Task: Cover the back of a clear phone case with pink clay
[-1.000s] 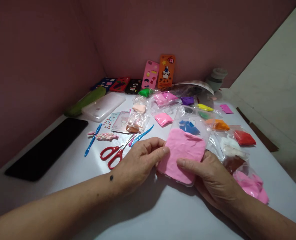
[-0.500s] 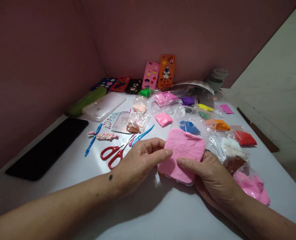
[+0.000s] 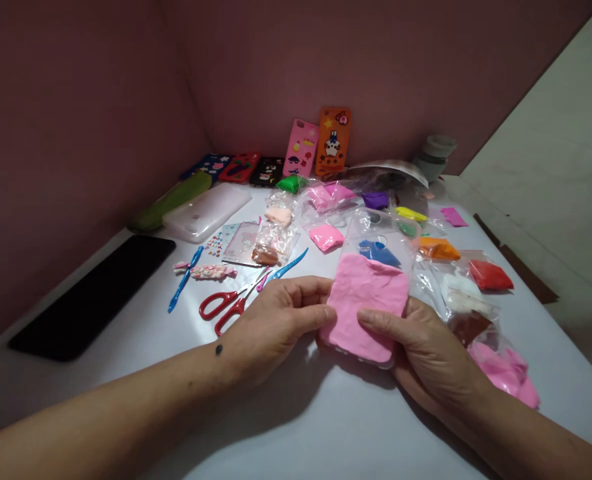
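Observation:
A clear phone case [image 3: 395, 225] is held tilted above the white table, its lower part covered by a flattened sheet of pink clay [image 3: 361, 293]. My right hand [image 3: 426, 347] grips the case's right edge, thumb lying on the clay and fingers behind. At the left edge, my left hand [image 3: 281, 327] pinches case and clay between thumb and bent fingers; its fingertips are partly hidden. Through the bare upper part shows a blue clay packet [image 3: 379, 253]. Red-handled scissors [image 3: 219, 305] lie just beyond my left hand.
Bagged clay surrounds the case, including red clay [image 3: 491, 275] and pink clay [image 3: 506, 373] at right. A black phone [image 3: 93, 297] and blue modelling tool [image 3: 185, 280] lie left. Decorated cases, one orange [image 3: 333, 143], lean on the back wall. A lidded jar [image 3: 433, 160] stands behind.
My left thumb has slid left toward the clay's edge. My right thumb has shifted slightly on the sheet, whose surface looks a little smoother. Both hands still hold the case.

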A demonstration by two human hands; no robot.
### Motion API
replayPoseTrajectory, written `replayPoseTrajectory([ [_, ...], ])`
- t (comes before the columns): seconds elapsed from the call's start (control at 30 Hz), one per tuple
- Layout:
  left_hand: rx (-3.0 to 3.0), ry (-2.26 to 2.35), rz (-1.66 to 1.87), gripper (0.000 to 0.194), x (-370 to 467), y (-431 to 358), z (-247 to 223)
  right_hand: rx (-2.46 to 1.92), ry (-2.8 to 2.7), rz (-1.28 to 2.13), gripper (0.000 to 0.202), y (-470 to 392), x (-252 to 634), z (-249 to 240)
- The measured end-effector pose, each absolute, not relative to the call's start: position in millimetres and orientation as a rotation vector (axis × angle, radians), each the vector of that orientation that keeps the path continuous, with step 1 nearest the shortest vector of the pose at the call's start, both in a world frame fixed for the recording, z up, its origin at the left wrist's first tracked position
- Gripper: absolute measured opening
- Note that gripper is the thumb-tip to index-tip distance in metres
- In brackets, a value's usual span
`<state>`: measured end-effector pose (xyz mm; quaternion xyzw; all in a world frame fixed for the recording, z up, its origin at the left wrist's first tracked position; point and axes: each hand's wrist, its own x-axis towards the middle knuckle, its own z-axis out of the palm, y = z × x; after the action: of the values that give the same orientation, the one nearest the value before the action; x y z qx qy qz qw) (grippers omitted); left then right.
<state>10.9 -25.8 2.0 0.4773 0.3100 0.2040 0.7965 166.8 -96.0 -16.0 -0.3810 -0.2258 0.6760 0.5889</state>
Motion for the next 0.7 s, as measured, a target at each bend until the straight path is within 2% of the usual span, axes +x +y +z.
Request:
replayPoseTrajectory([
  [0.17,0.949,0.624,0.458,0.043,12.1,-26.4,2.8,-0.871,-0.52,1.579,0.025,-94.5,167.2,-15.7],
  [0.5,0.954,0.627,0.434,0.059,11.5,-24.4,3.9,-0.929,-0.524,1.542,0.015,-93.8,169.0,-15.7],
  [0.6,0.949,0.602,0.396,0.059,9.5,-21.7,4.6,-0.917,-0.529,1.542,0.017,-93.2,169.3,-16.1],
  [0.7,0.945,0.599,0.337,0.051,5.5,-17.3,5.7,-0.927,-0.536,1.526,0.018,-93.5,169.7,-16.1],
])
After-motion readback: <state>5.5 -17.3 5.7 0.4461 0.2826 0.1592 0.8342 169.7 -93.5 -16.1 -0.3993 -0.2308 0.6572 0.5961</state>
